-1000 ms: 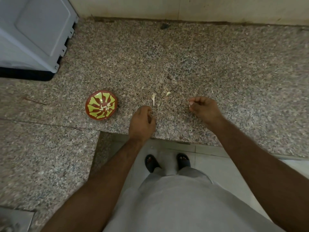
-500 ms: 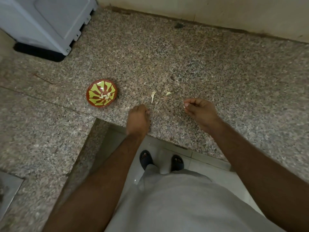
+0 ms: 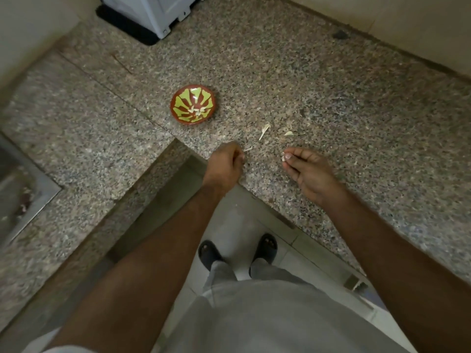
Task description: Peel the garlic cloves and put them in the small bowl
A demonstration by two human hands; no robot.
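The small bowl (image 3: 182, 98), red with a yellow-green pattern, stands on the granite counter (image 3: 331, 98) and holds several peeled garlic cloves (image 3: 197, 112). My right hand (image 3: 309, 170) hovers over the counter's front part, and its thumb and fingertips pinch a pale garlic clove (image 3: 283, 157). My left hand (image 3: 225, 161) is at the counter's inner corner, below and right of the bowl. Its fingers are curled, and a thin scrap of garlic peel (image 3: 248, 149) sticks out at their tips. Two loose peel pieces (image 3: 265, 129) (image 3: 288, 133) lie between the hands and the bowl.
A white appliance (image 3: 158, 14) on a dark base stands at the back left. A steel sink (image 3: 28, 197) is set in the left counter wing. The wall (image 3: 407, 21) runs behind the counter. My sandalled feet (image 3: 237, 250) stand on the tiled floor.
The view has swung left, so the bowl and the hands now appear further right. The clove shows at my right fingertips, and a peel scrap now shows at my left fingertips.
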